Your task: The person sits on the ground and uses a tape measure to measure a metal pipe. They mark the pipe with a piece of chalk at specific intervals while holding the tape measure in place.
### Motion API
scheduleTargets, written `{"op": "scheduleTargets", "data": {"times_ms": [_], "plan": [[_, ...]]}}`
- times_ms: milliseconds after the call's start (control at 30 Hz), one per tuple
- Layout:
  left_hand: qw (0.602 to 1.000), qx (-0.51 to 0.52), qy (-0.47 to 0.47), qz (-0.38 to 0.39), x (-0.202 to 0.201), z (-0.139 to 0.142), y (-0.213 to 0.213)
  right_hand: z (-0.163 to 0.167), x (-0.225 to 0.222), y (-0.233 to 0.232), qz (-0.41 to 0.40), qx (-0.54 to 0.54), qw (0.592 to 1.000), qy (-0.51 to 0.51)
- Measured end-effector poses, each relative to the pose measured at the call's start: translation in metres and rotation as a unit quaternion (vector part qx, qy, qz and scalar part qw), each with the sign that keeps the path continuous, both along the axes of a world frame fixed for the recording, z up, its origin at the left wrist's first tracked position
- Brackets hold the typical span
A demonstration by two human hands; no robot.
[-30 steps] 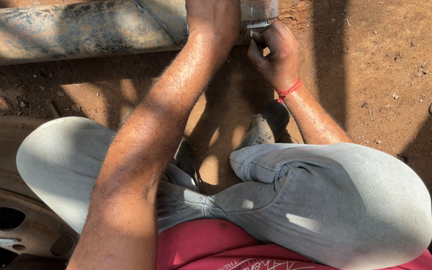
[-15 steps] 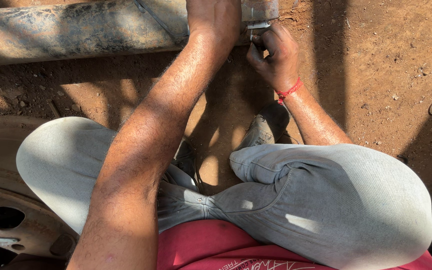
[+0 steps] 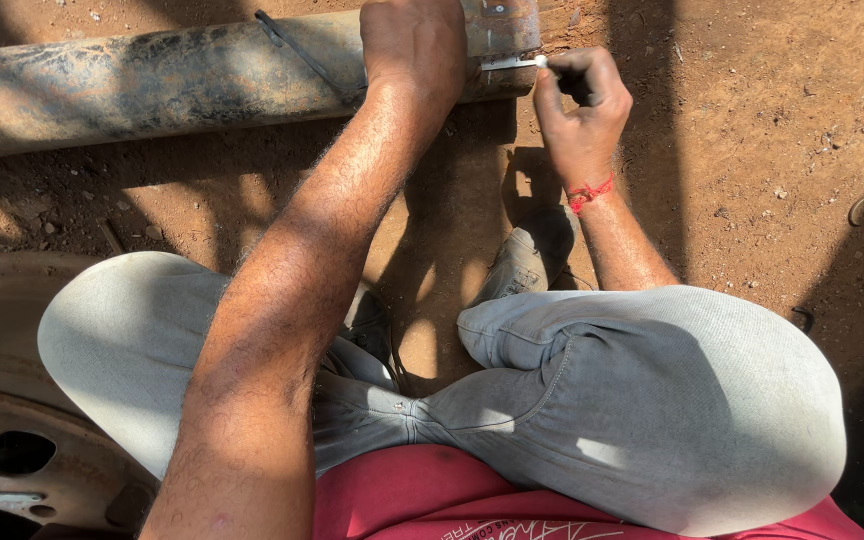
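Observation:
A dirty, rusty metal pipe (image 3: 152, 85) lies across the red dirt ground at the top of the head view. My left hand (image 3: 414, 45) presses down on the pipe near its right end and grips it. My right hand (image 3: 580, 105), with a red thread around the wrist, is closed around a small tool with a thin silver metal blade (image 3: 512, 63) whose tip rests against the pipe's end. What kind of tool it is stays hidden in the fist. I squat over the spot with grey trousers and a grey shoe (image 3: 527, 262) below the hands.
A rusty steel wheel rim (image 3: 2, 440) lies at the lower left beside my knee. A thin dark wire (image 3: 302, 55) runs over the pipe. A small metal ring (image 3: 863, 210) sits on the dirt at the right. Loose pebbles dot the ground.
My right hand has shifted slightly at the pipe's end with the blade. My left hand stays pressed on the pipe.

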State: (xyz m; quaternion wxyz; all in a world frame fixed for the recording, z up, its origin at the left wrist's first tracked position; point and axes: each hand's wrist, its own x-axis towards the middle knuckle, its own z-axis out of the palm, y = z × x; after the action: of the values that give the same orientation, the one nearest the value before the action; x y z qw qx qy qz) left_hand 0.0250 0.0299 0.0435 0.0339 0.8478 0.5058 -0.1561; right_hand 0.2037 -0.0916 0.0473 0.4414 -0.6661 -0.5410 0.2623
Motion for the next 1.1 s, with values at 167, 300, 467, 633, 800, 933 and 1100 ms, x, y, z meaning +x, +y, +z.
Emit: {"op": "scheduleTargets", "data": {"times_ms": [167, 300, 467, 633, 800, 933, 1100], "plan": [[1.000, -0.025, -0.014, 0.012, 0.001, 0.014, 0.004, -0.012, 0.012, -0.011, -0.072, -0.071, 0.987, 0.127], [0.995, -0.084, -0.049, 0.038, 0.003, 0.028, 0.003, -0.019, 0.015, -0.022, -0.012, -0.053, 0.998, -0.011], [0.986, -0.133, -0.085, 0.050, 0.003, 0.045, 0.009, -0.029, 0.014, -0.021, 0.024, -0.074, 0.996, 0.043], [0.959, -0.217, -0.156, 0.097, -0.012, 0.055, 0.018, -0.040, 0.021, -0.026, 0.027, -0.117, 0.989, 0.087], [0.944, -0.263, -0.166, 0.112, -0.049, 0.065, 0.020, -0.035, 0.017, -0.024, 0.025, -0.126, 0.988, 0.082], [0.922, -0.293, -0.200, 0.158, -0.067, 0.067, 0.023, -0.013, 0.011, -0.021, 0.023, -0.135, 0.988, 0.071], [0.804, -0.448, -0.271, 0.281, -0.086, 0.064, 0.032, 0.007, -0.010, -0.056, -0.034, -0.181, 0.980, 0.078]]}}
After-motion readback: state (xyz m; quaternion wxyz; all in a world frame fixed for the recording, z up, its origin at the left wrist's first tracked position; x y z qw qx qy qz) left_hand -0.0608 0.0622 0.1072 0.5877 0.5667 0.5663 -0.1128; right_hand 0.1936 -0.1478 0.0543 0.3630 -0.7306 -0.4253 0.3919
